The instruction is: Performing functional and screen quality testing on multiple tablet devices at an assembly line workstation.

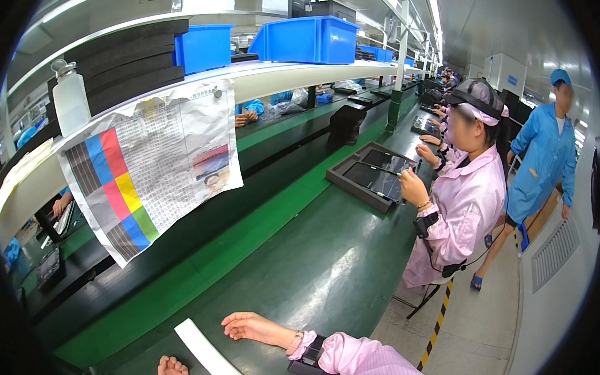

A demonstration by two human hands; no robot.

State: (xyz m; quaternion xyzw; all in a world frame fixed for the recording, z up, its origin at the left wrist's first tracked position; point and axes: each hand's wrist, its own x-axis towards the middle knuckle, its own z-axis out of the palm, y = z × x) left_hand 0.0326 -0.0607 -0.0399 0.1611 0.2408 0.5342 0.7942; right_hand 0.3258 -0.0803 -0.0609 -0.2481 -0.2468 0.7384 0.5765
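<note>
My right hand (255, 329) rests over the green bench (290, 280) near its front, with loosely bent fingers and nothing in them. A pink sleeve and a black wrist device (315, 356) cover that arm. My left hand (173, 369) shows only in part at the lower edge, its fingers curled together and no object visible in them. Between the two hands lies a long white strip-like piece (211, 354) with a rounded end. Neither hand grips it; whether the left one touches it, I cannot tell. The lower end of the strip runs out of view.
Ahead, a printed sheet with colour blocks (162, 163) hangs from a shelf holding a bottle (70, 100) and blue bins (308, 39). To the right, a seated co-worker in pink (469, 180) handles dark panels in a grey tray (373, 173). Another person in blue (546, 150) stands in the aisle.
</note>
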